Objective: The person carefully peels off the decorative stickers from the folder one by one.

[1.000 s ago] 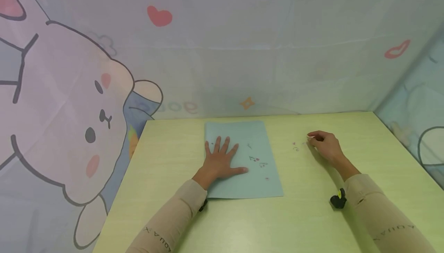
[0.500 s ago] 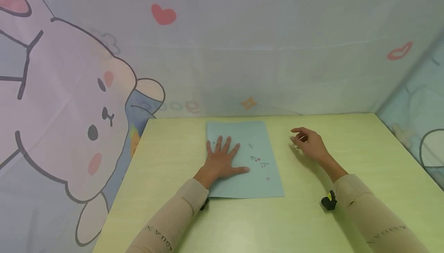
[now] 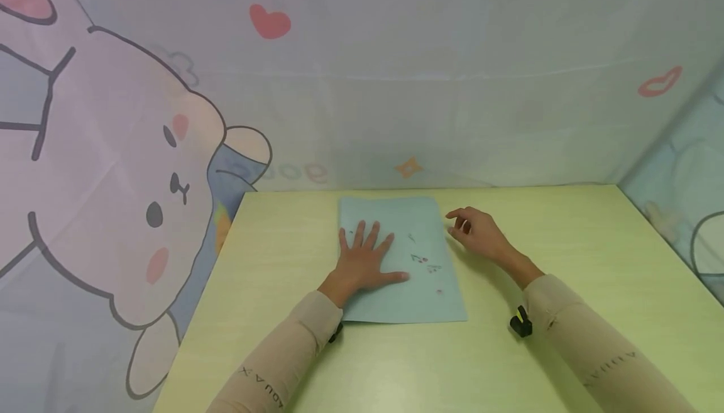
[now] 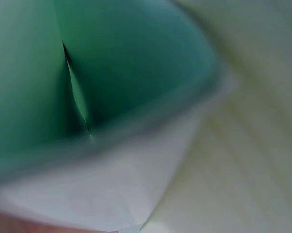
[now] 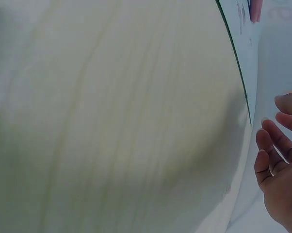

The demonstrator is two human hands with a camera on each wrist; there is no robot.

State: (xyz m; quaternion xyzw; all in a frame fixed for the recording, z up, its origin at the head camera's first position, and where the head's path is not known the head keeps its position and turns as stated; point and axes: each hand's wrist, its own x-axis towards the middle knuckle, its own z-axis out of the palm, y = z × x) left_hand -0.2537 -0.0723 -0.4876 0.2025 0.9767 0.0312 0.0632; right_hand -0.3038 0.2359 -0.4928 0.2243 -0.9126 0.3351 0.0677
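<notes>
- The left hand lay flat on the blue paper sheet, palm down, its fingers straight and spread and its thumb stretched out to the right; it held nothing and only pressed on the sheet.
- The right hand hovered just at the sheet's right edge, near the far corner, with its fingers loosely curled and the forefinger reaching toward the paper. Whether anything was pinched between the fingertips could not be told from the head view; in the right wrist view the fingers looked relaxed and slightly parted, with nothing seen in them.
- The sheet lay flat on the yellow-green table, towards its far side and a little left of the middle, its long sides running away from the person.
- Several small stickers sat on the right half of the sheet, between the two hands; they were too small to make out, beyond dark and pinkish marks.
- In the left wrist view only a blurred stretch of the sheet and the table showed; the hand itself was out of sight there.
- Both arms wore beige sleeves, and a small black device hung at the right wrist.
- Behind the table hung a pale printed cloth with red hearts and a large cartoon rabbit on the left.
</notes>
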